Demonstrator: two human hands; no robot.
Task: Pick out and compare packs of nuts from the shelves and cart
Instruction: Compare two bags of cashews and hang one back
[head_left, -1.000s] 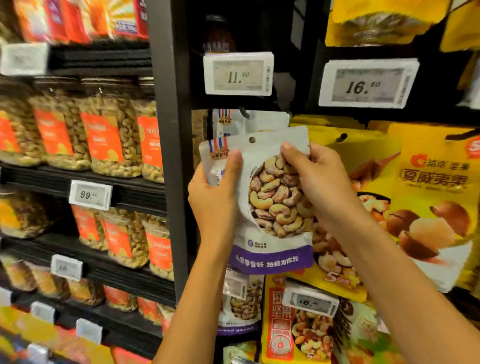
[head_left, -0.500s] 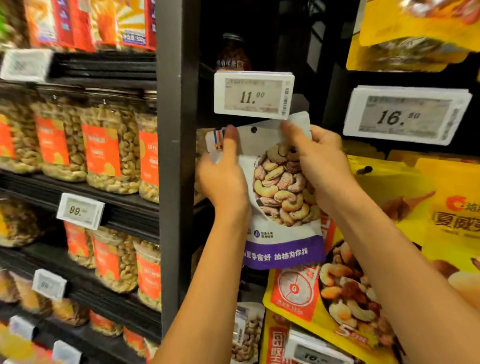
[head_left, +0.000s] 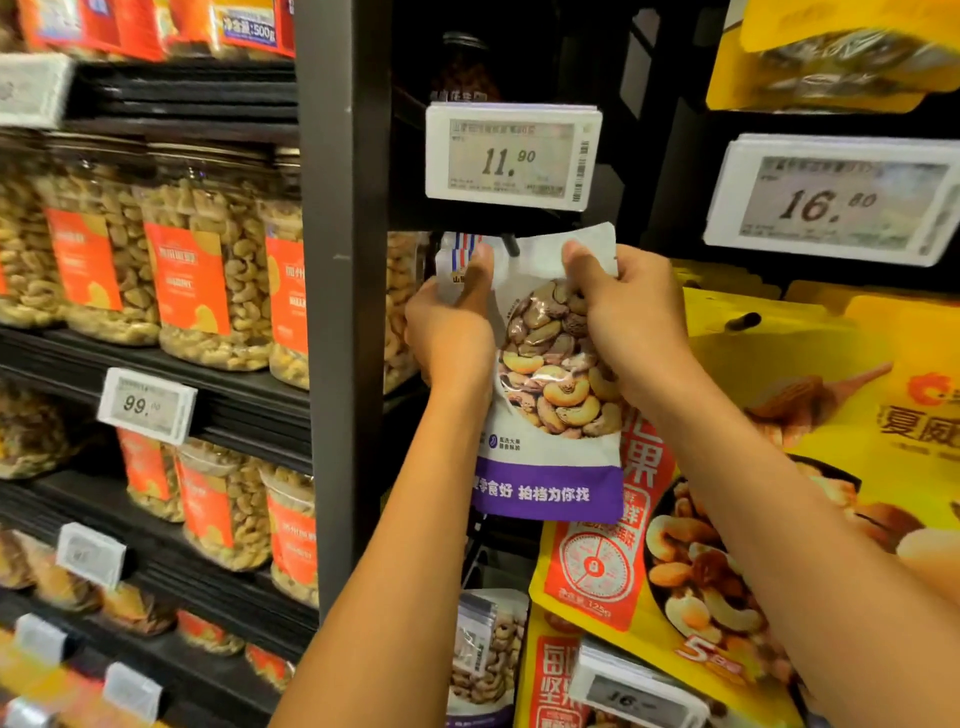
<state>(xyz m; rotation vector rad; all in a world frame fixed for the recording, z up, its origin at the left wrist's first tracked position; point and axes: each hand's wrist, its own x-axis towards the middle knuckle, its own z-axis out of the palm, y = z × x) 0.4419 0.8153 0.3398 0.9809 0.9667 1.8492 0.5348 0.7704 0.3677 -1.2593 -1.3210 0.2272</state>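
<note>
Setting: shop aisle of nuts, with black shelving of clear cashew jars (head_left: 192, 270) on the left and hanging pouches on the right, past a black upright (head_left: 343, 260).
Cashew pouch (head_left: 550, 415): white with a purple band, held upright just below the 11.90 price tag (head_left: 511, 156), in front of a yellow mixed-nut pouch (head_left: 675, 545).
Left hand (head_left: 452, 332): pinching the upper left corner, thumb flat on the front; other fingers hidden behind the pouch, spread impossible to tell.
Right hand (head_left: 639, 332): pinching the upper right corner, thumb on the front, fingers curled round the edge to the back.
Peg hook (head_left: 511, 244): black tip showing between the two thumbs at the pouch's top edge; threaded through the hang hole or only touching it, cannot tell.
Step in hand, as a judgement: working the pouch at its peg, either lifting off or hanging back; unclear which.
Doing it well: keep both pinches high, close to the hole, to hold the top strip taut and flat; line the hole up with the peg tip before sliding; travel straight along the peg rather than pulling down, to spare the hole from tearing; stay clear of the price tag above.
Risk: crumpled top strip hiding the hole; any pouch behind on the same peg dragged along.
</note>
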